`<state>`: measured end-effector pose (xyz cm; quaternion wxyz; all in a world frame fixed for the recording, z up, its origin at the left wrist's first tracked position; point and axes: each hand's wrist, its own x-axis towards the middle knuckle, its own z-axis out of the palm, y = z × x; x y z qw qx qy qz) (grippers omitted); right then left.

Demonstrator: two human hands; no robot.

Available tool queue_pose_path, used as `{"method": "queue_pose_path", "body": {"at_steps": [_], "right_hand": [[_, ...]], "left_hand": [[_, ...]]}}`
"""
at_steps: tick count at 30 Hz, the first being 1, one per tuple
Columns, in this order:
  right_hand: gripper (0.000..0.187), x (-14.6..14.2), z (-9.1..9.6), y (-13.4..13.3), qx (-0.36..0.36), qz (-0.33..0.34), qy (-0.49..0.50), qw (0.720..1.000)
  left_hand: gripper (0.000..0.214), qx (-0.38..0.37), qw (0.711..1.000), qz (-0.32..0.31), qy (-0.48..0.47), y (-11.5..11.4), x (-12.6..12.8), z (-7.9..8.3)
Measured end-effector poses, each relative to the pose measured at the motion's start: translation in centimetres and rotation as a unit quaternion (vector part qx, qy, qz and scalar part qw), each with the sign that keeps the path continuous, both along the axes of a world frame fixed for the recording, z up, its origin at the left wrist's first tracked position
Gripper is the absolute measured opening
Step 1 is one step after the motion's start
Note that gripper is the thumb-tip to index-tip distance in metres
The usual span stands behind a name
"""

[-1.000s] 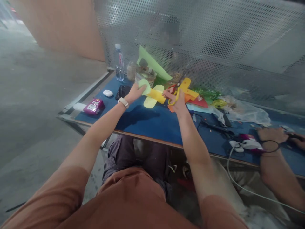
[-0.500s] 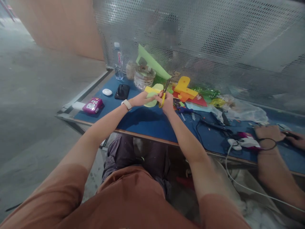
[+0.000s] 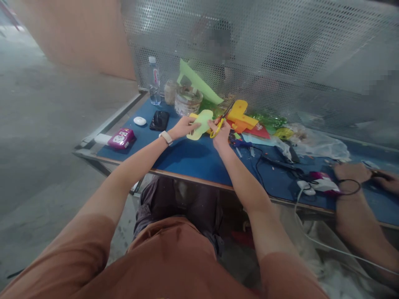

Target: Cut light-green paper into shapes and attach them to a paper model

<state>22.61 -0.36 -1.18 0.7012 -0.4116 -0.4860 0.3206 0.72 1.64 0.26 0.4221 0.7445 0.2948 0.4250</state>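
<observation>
My left hand grips a pale green paper cutout with rounded ends, held above the blue table. A yellow piece shows behind the cutout, partly hidden. My right hand holds yellow-handled scissors, their dark blades pointing up and away to the right. The thumb and fingers of that hand also touch the right edge of the green cutout. The blades are apart from the paper.
At the back left stand a water bottle and a tape-wrapped tub. Nearer lie a phone, a white case and a purple pack. Yellow cutouts and cables lie right, beside a co-worker's hand.
The green cutout has turned and now lies flat toward me between both hands. The scissors have tilted, with their tips swung to the right.
</observation>
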Motion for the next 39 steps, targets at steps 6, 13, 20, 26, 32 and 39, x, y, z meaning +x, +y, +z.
{"method": "queue_pose_path", "body": {"at_steps": [6, 13, 20, 26, 32, 39], "right_hand": [[0.078, -0.6, -0.1, -0.3, -0.022, 0.011, 0.006, 1.000], [0.081, -0.7, -0.1, -0.7, -0.038, 0.026, -0.005, 0.999], [0.076, -0.8, 0.6, -0.9, -0.051, 0.011, 0.009, 0.999], [0.079, -1.0, 0.6, -1.0, -0.030, -0.006, 0.026, 0.999], [0.079, -1.1, 0.7, -0.9, -0.043, -0.002, 0.071, 0.997], [0.079, -1.5, 0.6, -1.1, -0.066, 0.031, 0.062, 0.995]], "left_hand": [[0.036, -0.014, 0.995, 0.064, -0.076, 0.8, 0.4, -0.3], [0.026, -0.014, 0.995, 0.067, -0.074, 1.1, -0.1, -0.2], [0.025, -0.024, 0.995, 0.076, -0.062, -0.3, -0.2, 1.1], [0.038, -0.048, 0.996, 0.055, -0.052, -0.7, 0.4, 0.6], [0.043, -0.052, 0.997, 0.043, -0.046, -1.1, 1.1, 0.1], [0.043, -0.054, 0.992, 0.088, -0.077, -0.8, 1.0, 0.6]]}}
